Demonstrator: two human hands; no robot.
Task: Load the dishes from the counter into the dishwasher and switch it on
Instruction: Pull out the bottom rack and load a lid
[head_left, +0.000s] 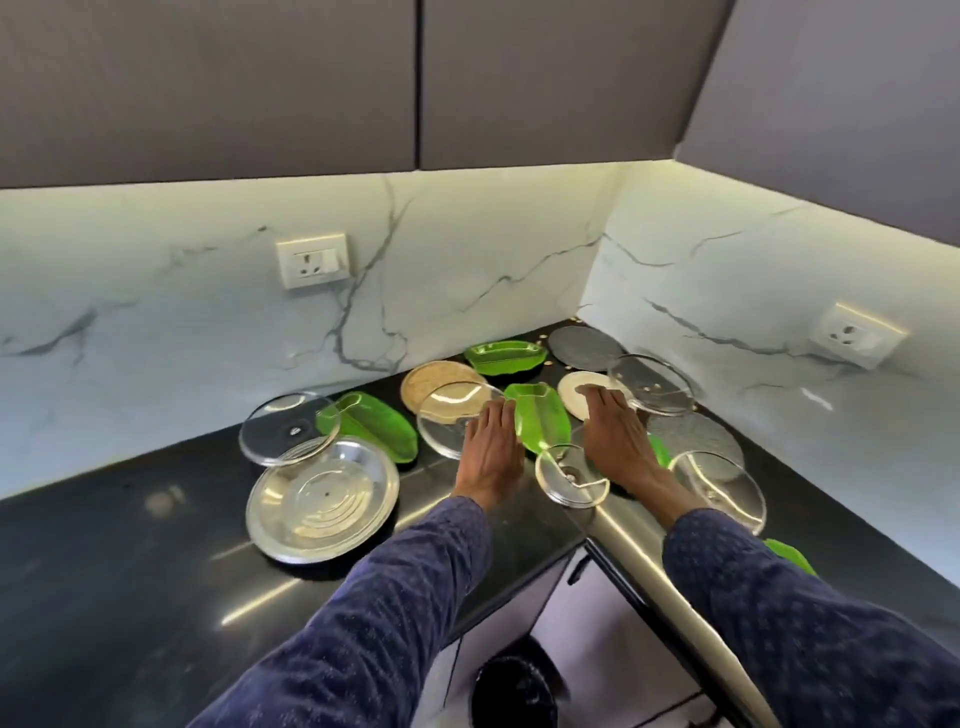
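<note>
You stand in a home kitchen corner: dark tabletop (130, 545), marble-veined backsplash (467, 260) with wall sockets (311, 260), grey upper cabinets (208, 88), and scattered plates such as a steel plate (322, 501).

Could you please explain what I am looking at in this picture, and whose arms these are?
This is one view from a camera worn on a person's head, looking down at their own arms. There is no machine. They stand at a dark corner counter strewn with dishes: a steel plate, glass lids such as one at the left, green leaf-shaped trays, and pale round plates. The left hand lies on a glass lid and the right hand reaches over a white plate. Both look flat; nothing is lifted yet.
</note>
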